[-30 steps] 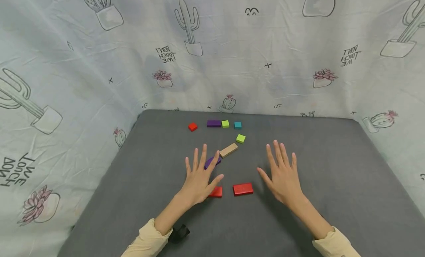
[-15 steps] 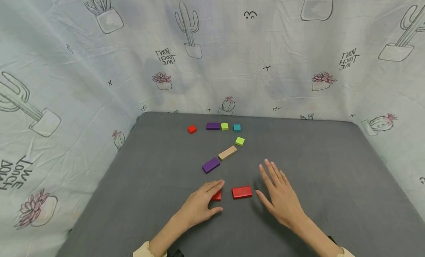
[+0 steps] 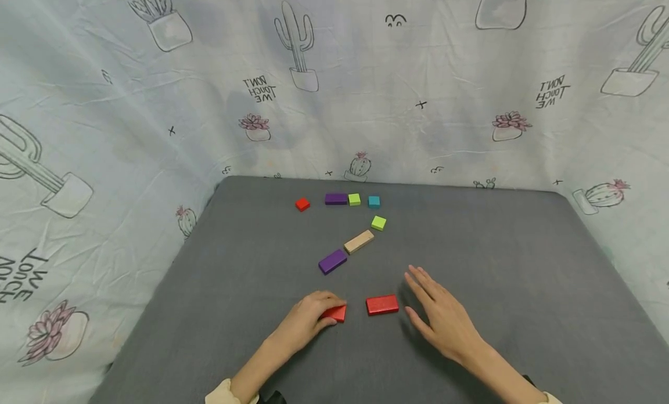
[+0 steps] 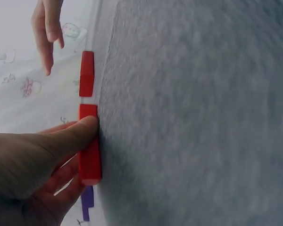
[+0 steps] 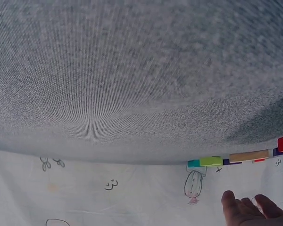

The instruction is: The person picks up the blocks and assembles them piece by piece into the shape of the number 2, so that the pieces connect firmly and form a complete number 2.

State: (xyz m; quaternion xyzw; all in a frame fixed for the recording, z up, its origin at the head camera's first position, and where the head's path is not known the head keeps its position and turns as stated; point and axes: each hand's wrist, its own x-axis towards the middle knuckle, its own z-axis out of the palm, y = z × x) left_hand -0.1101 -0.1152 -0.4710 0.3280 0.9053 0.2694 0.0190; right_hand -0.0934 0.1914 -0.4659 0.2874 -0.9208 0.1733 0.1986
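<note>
Nine flat blocks, head view, on grey table [image 3: 522, 264]. Cloth backdrop [image 3: 157, 131] printed with cacti, lettering mirrored, reads "DON'T TOUCH ME". Left hand [image 3: 308, 320], grip curled round small red block [image 3: 335, 314]. Just right of it, long red block [image 3: 382, 305]; beyond that, right hand [image 3: 444, 320], grip flat and relaxed, holding nothing. Farther off: purple block [image 3: 333, 261], tan block [image 3: 359, 241].

Left wrist view: thumb and fingers [image 4: 68, 136] pinch small red block [image 4: 89, 146].

Right wrist view: fingertips [image 5: 247, 209] only.

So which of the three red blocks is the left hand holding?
The nearest, small red block, pinched by the left hand; the long red block and far red cube lie untouched.
</note>
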